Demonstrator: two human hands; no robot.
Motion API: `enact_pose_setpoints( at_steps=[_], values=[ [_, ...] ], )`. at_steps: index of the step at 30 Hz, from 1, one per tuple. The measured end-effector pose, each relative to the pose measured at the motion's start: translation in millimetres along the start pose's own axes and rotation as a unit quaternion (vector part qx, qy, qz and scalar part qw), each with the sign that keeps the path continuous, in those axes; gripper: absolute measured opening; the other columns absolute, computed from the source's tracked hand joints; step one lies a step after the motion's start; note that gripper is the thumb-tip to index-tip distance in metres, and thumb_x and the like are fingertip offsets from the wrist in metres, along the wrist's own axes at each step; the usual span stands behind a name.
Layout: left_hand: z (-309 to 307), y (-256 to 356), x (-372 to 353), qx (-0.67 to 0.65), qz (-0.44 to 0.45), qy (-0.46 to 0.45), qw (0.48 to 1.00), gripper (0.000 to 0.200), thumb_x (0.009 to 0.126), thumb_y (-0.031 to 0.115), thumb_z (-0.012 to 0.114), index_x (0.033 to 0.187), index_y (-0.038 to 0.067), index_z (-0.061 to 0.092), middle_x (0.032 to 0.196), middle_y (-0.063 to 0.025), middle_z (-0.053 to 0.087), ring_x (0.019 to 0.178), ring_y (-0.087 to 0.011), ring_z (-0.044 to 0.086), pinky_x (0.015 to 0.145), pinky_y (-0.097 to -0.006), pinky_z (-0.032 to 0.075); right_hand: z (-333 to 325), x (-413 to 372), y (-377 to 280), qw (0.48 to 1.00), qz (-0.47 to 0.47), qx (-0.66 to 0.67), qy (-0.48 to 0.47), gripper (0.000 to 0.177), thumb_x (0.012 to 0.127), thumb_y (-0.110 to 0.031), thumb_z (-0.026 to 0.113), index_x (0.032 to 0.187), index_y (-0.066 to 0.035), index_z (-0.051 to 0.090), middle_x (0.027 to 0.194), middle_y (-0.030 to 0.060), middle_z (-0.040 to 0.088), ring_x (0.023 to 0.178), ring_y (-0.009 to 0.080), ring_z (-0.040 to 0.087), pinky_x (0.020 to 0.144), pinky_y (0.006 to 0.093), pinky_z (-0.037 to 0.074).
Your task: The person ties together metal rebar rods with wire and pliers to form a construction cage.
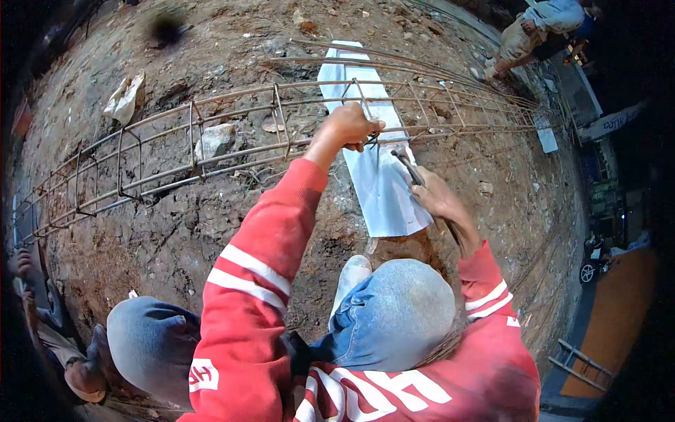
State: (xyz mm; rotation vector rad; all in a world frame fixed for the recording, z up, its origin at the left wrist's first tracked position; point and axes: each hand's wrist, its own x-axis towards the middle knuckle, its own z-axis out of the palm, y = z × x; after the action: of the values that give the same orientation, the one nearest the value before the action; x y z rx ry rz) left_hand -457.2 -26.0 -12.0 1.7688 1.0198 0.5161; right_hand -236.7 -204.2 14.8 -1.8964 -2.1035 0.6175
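A long rebar cage (242, 160) of thin rusty bars and square stirrups stretches across the view. My left hand (350, 125) is closed at its middle, fingers curled around the bars near a stirrup. Short dark wire ends (373, 139) show just below those fingers. My right hand (437, 195) is wrapped around dark metal pincers (403, 160), with their head just short of the lower bar and the handles running back along my wrist. Under the cage lies a white sheet (380, 193), creased and reaching toward my knees. What my left fingertips pinch is hidden.
Loose long bars (415, 68) lie beyond the cage. A pale stone (216, 141) and a crumpled whitish bag (125, 98) are at left on rough soil. One person (541, 32) bends at upper right; another person's hand (23, 264) is at the far-left cage end.
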Motion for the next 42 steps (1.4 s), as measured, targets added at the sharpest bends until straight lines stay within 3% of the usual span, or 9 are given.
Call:
enact_pose_setpoints(
  at_steps=[2,3,9,30,34,35,37,40,42],
  values=[
    [3,6,4,-0.04,-0.022,-0.052,0.998,0.051,0.08,0.046,0.073,0.074,-0.005,0.068,0.066,-0.0089,0.068,0.051,-0.0181,0.063,0.048,-0.0347,0.048,-7,18,5,0.995,-0.008,0.022,-0.095,0.044,0.081,-0.017,0.05,0.12,0.003,0.049,0.095,0.0309,0.058,0.094,0.0475,0.056,0.086,0.0489,0.045],
    [1,9,6,-0.018,-0.037,-0.047,0.998,0.048,0.08,0.043,0.074,0.073,-0.003,0.068,0.066,-0.0082,0.068,0.049,-0.0166,0.061,0.045,-0.0335,0.045,-6,25,2,0.994,0.032,0.005,-0.101,0.051,0.078,-0.025,0.049,0.118,0.006,0.049,0.095,0.0206,0.059,0.09,0.0317,0.056,0.086,0.041,0.044],
    [-3,16,5,-0.059,-0.1,-0.082,0.99,0.039,0.086,0.036,0.07,0.064,0.005,0.063,0.055,-0.0038,0.055,0.04,-0.0118,0.041,0.037,-0.0305,0.026,-12,38,-19,0.991,-0.055,0.045,-0.113,0.04,0.079,-0.016,0.05,0.116,0.002,0.048,0.093,0.0187,0.056,0.086,0.0297,0.053,0.084,0.0404,0.044],
    [-3,14,3,0.004,-0.008,0.014,1.0,0.05,0.073,0.042,0.079,0.059,-0.003,0.063,0.051,-0.0107,0.057,0.04,-0.0193,0.052,0.04,-0.0387,0.038,-27,17,-95,0.993,0.046,-0.104,-0.023,0.021,0.087,-0.012,0.056,0.099,0.005,0.051,0.077,0.029,0.057,0.069,0.0421,0.057,0.061,0.0444,0.047],
    [11,3,13,0.037,-0.016,0.074,0.996,0.051,0.072,0.041,0.079,0.073,-0.008,0.068,0.071,-0.0219,0.067,0.065,-0.0316,0.068,0.059,-0.042,0.052,-33,18,-83,0.985,-0.031,-0.163,-0.048,0.025,0.088,-0.013,0.061,0.106,0.002,0.05,0.071,0.0192,0.058,0.052,0.0328,0.054,0.048,0.0381,0.045],
    [2,13,7,0.009,-0.097,0.009,0.995,0.046,0.071,0.035,0.076,0.102,0.001,0.069,0.105,-0.0192,0.068,0.101,-0.0346,0.065,0.085,-0.041,0.052,-31,17,-78,0.984,-0.03,-0.166,-0.05,0.025,0.088,-0.013,0.061,0.106,0.002,0.05,0.071,0.0192,0.058,0.052,0.0328,0.054,0.048,0.0381,0.045],
    [5,8,10,0.018,-0.087,-0.003,0.996,0.048,0.071,0.034,0.076,0.104,0.001,0.069,0.106,-0.0197,0.068,0.102,-0.0344,0.065,0.086,-0.0409,0.051,-23,17,-65,0.962,0.108,0.178,-0.174,0.025,0.089,-0.015,0.062,0.106,-0.001,0.05,0.074,0.01,0.055,0.053,0.0192,0.051,0.046,0.0289,0.043],
    [0,12,7,-0.003,-0.09,-0.004,0.996,0.05,0.07,0.033,0.076,0.106,0.0,0.067,0.109,-0.0204,0.067,0.103,-0.0347,0.065,0.087,-0.041,0.051,-26,21,-47,0.67,0.275,0.625,-0.293,0.026,0.09,-0.018,0.064,0.107,-0.006,0.05,0.078,-0.0039,0.051,0.054,-0.0012,0.047,0.044,0.0152,0.04],
    [3,9,10,-0.033,-0.105,0.0,0.994,0.05,0.07,0.033,0.076,0.107,0.001,0.067,0.11,-0.0206,0.067,0.104,-0.0352,0.064,0.087,-0.0411,0.051,-35,23,-48,0.786,0.27,0.472,-0.292,0.028,0.09,-0.024,0.063,0.104,-0.004,0.05,0.083,0.0007,0.054,0.059,0.005,0.053,0.046,0.0201,0.044]
  ],
)
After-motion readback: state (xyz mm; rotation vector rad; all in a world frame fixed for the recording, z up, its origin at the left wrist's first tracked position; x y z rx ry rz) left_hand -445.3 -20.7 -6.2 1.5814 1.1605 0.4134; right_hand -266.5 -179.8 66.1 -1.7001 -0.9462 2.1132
